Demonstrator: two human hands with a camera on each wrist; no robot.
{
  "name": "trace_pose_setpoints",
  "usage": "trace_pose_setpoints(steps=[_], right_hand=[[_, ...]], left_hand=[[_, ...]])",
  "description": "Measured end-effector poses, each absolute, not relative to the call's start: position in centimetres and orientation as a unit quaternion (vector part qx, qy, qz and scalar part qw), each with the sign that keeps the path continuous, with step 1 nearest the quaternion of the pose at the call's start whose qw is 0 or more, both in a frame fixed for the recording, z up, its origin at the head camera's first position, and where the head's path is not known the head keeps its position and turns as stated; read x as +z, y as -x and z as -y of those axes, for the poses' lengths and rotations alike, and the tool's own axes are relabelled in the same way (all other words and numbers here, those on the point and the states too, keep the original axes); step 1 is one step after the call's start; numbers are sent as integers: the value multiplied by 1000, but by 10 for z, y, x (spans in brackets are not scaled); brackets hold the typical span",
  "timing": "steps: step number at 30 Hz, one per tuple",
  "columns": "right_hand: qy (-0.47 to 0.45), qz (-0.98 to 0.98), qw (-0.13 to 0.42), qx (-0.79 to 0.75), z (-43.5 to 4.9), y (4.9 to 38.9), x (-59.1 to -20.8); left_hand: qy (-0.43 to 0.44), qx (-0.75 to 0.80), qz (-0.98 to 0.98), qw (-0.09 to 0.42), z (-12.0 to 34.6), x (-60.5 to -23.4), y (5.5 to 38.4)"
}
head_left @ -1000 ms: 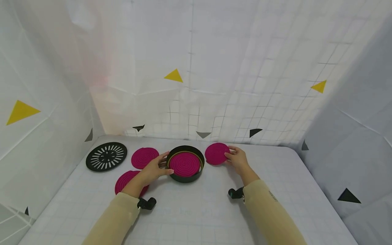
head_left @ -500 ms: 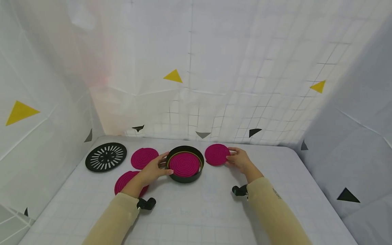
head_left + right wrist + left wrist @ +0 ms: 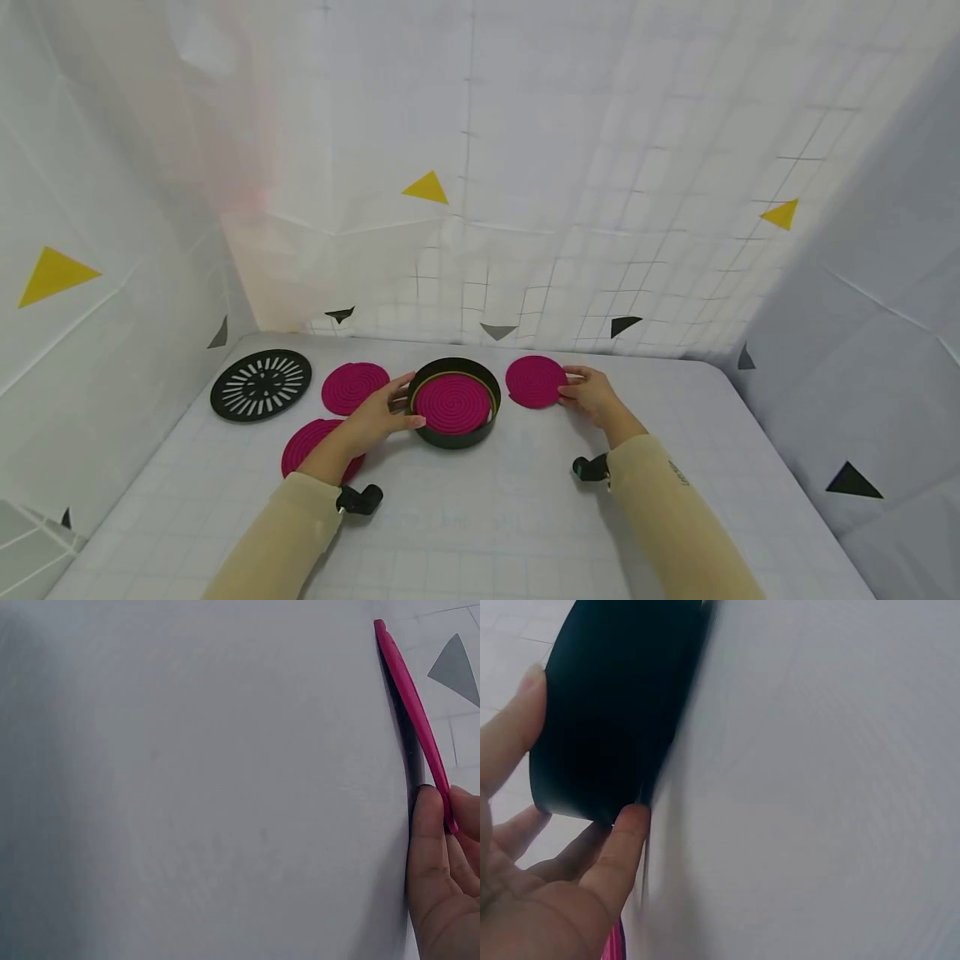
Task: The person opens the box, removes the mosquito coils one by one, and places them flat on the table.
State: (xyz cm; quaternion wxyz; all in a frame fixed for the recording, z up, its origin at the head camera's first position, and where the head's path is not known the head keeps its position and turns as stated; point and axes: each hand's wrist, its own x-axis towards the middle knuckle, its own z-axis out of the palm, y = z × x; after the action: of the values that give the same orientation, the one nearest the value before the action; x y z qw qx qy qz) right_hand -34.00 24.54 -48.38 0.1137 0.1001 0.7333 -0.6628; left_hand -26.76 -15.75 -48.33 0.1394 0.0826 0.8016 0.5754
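Observation:
My left hand [image 3: 372, 417] grips the left side of a round black holder [image 3: 456, 441], its thumb at the near rim and other fingers at the wall. Inside the holder lies a pink spiral-ridged coaster [image 3: 452, 404]. To the right, my right hand [image 3: 594, 396] pinches the right edge of another pink coaster [image 3: 535, 382] between thumb and fingers. The right wrist view shows this coaster [image 3: 416, 709] edge-on, tilted, with a dark shadow beside it. In the left wrist view the holder [image 3: 615, 712] shows its dark outer side, with fingertips right at its edge.
Two more pink coasters are left of the holder: the far one [image 3: 354, 387] lies fully visible, while my left forearm partly covers the near one [image 3: 307, 442]. A black slotted disc [image 3: 261, 385] lies at the far left. White sheeting [image 3: 562, 125] rises behind the white table [image 3: 465, 542].
My right hand and its coaster have shifted slightly right, and the right forearm has swung a little rightward. My left hand and the black holder have stayed in place.

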Motion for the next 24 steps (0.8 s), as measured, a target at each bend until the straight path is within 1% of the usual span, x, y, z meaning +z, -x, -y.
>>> trace_pose_setpoints(steps=[24], right_hand=[[-67,-794,87,-598,-252,340,-488]], left_hand=[[-83,573,-804,138,157,-482,267]])
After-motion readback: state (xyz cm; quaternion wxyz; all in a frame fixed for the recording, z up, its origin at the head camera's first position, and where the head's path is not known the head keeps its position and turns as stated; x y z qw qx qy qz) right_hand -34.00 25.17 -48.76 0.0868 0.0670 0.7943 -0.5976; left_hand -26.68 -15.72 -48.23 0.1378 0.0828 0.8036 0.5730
